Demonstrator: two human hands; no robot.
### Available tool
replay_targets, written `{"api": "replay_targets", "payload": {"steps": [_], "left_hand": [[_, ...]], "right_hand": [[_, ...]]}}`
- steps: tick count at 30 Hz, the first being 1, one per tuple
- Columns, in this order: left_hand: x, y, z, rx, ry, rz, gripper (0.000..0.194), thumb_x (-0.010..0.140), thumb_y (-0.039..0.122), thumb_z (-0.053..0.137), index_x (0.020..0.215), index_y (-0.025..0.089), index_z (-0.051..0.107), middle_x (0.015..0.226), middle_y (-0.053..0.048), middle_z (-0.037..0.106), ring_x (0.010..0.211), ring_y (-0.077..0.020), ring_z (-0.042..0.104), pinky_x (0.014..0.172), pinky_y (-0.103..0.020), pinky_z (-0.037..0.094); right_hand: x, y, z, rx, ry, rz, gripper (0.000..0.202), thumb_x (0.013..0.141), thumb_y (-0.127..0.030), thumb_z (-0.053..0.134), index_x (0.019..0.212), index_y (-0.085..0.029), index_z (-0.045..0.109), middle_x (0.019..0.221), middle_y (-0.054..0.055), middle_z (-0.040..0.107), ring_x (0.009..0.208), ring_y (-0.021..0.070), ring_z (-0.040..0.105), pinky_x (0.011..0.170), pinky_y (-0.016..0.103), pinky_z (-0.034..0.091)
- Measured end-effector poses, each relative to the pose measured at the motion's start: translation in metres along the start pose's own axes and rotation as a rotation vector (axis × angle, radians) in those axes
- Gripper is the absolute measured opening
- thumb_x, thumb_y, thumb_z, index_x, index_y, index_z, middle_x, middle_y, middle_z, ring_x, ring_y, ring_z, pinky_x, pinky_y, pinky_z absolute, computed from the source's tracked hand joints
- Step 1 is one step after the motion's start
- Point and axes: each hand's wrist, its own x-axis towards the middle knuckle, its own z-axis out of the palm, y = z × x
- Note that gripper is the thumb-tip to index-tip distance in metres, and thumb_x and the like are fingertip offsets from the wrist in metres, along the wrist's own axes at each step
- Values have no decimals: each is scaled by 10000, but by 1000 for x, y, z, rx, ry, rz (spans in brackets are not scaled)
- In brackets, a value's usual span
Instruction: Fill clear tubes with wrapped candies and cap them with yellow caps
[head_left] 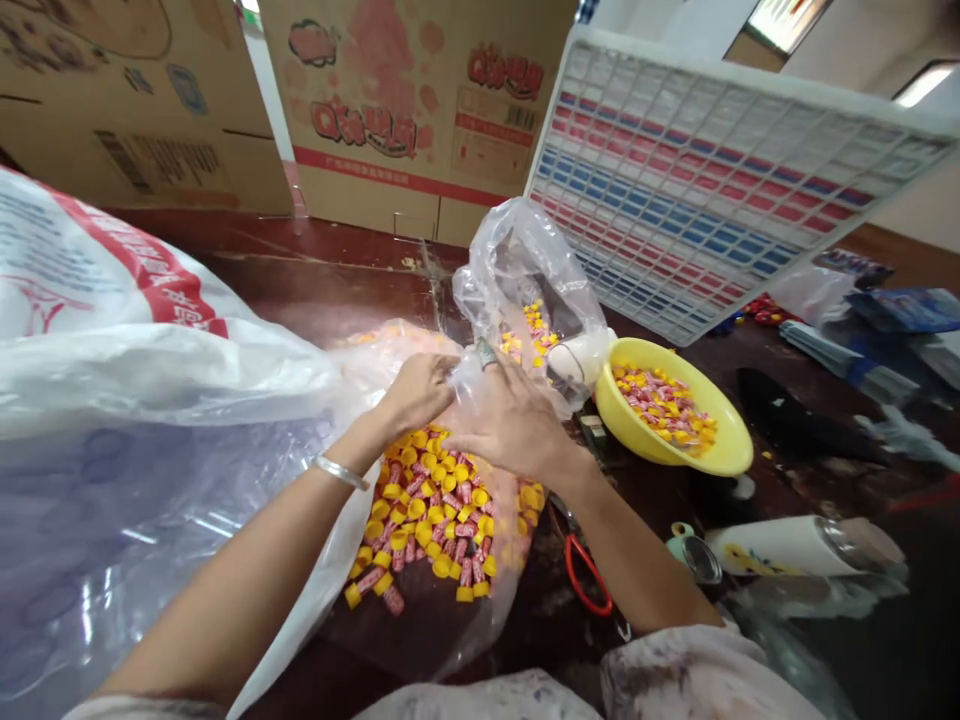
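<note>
Gripping the clear plastic bag (525,270) at its gathered mouth, my left hand (416,392) was curled closed on the film, a silver bangle (341,472) on its wrist. My right hand (510,420) lay just beside it, fingers bent over the same bag, pinching the plastic near the neck; how tightly, I could not tell. The bag stood upright between my hands and the yellow bowl (724,455), with a few wrapped candies (529,335) showing through its side. Below my hands a heap of yellow-and-pink wrapped candies (427,520) rested on a larger clear sheet of plastic spread on the dark red table (315,280). The yellow bowl, tilted toward me, held more of the same candies. A big white sack with red print (112,330) filled my left side. Behind stood cardboard boxes (405,110) and a leaning white gridded tray (712,190). Red-handled scissors (585,580) lay near my right forearm, with a white bottle (795,548) on its side to the right.
</note>
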Motion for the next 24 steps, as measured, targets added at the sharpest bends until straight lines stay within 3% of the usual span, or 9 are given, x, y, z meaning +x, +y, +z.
{"api": "replay_targets", "payload": {"steps": [4,7,11,12,13,15,18,21,24], "left_hand": [[-7,5,-12,-70,-125,-45,183,722,190,506,541,164,498,511,57,365,483,-91,365,475,-224,280],[-16,12,-21,-74,-172,-48,206,761,296,626,629,146,578,570,37,485,529,-110,450,522,-231,347],[-61,33,-9,65,209,126,300,838,347,653,1058,144,629,1022,-104,666,947,-230,587,841,-362,470],[-81,40,1,94,292,148,289,883,333,609,1109,153,612,1082,-123,665,1011,-241,586,876,-377,471],[-103,47,14,87,318,116,183,929,294,542,1030,163,620,964,-97,677,919,-217,611,812,-345,485],[-151,58,43,56,88,-6,196,975,312,481,971,186,630,789,-45,691,709,-182,645,666,-290,493],[-206,66,87,112,-256,-178,244,959,318,525,1148,184,605,928,-89,757,793,-231,720,697,-313,542],[-230,66,115,88,-457,-165,217,956,211,500,1148,205,602,1027,-80,754,922,-230,729,784,-309,565],[-235,65,123,96,-526,-142,220,965,177,467,1134,194,608,1054,-82,745,954,-231,724,828,-326,573]], "right_hand": [[-8,8,16,216,-148,81,258,905,-393,651,1047,-179,640,913,77,672,884,261,636,805,369,502],[-12,30,22,658,-186,240,221,866,-409,693,876,-189,694,784,6,671,723,184,613,682,284,484],[-22,57,33,1064,-68,564,396,701,-536,793,821,-172,692,658,-16,651,538,134,541,523,248,457],[-25,60,36,1087,-32,594,420,691,-555,789,832,-173,688,654,-16,653,526,130,537,514,247,461],[-28,62,39,1095,-4,606,430,692,-564,782,848,-175,685,664,-15,659,530,129,543,517,246,471],[-34,59,42,1124,41,635,436,677,-550,796,873,-177,687,688,-9,672,551,132,564,536,248,494],[-38,46,43,1153,107,663,451,664,-553,798,896,-187,675,702,-10,675,554,136,576,537,253,511],[-39,36,38,1129,140,635,455,728,-576,742,964,-197,654,755,-7,681,549,131,574,534,256,517],[-41,36,24,951,88,551,459,788,-591,686,1011,-192,637,802,16,674,608,161,599,591,302,545]]}}
